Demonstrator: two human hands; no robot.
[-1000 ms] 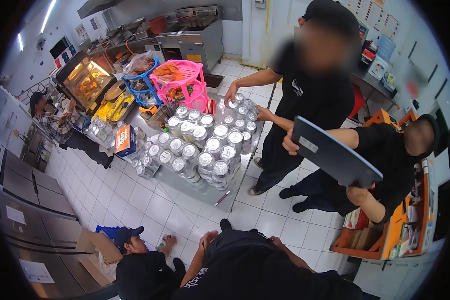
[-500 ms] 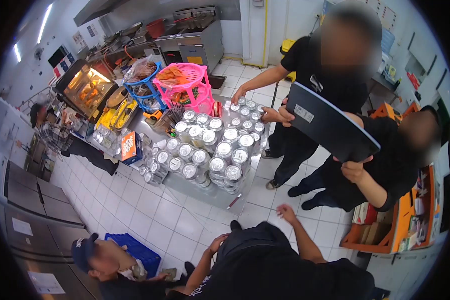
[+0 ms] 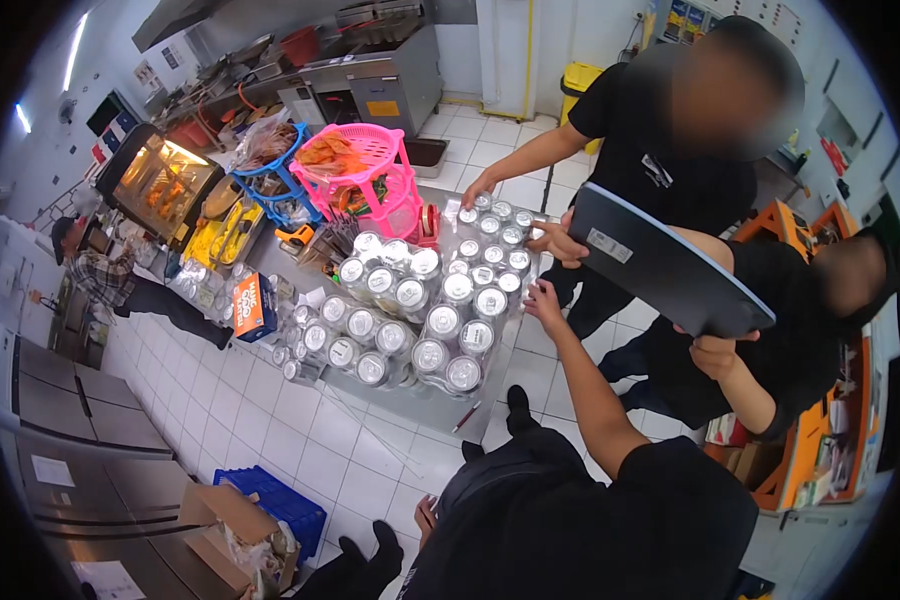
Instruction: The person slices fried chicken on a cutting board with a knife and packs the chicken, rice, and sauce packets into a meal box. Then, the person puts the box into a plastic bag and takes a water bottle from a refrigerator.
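Many clear cans with silver pull-tab lids (image 3: pixel 443 322) stand packed together on a metal table (image 3: pixel 425 405). My right hand (image 3: pixel 543 305) reaches to the table's right edge, beside the cans, its fingers stretched out and holding nothing that I can see. Low beside my body is my left hand (image 3: pixel 426 517), partly hidden by my dark clothing; its fingers are too small to read. A person across the table has a hand (image 3: pixel 473 190) at the far cans. Another hand (image 3: pixel 558 242) is by the far edge of a large dark flat panel (image 3: pixel 660 258) with a white label.
A person at the right holds the panel. Pink baskets (image 3: pixel 365 150), blue baskets (image 3: pixel 265 180) and an orange box (image 3: pixel 254 305) stand on the table. A lit food warmer (image 3: pixel 160 185) is behind. On the floor are a blue crate (image 3: pixel 280 500) and a cardboard box (image 3: pixel 232 510).
My right hand has moved forward to the table's edge by the cans. My left hand has dropped lower beside my body. The person at the lower left has largely left the view.
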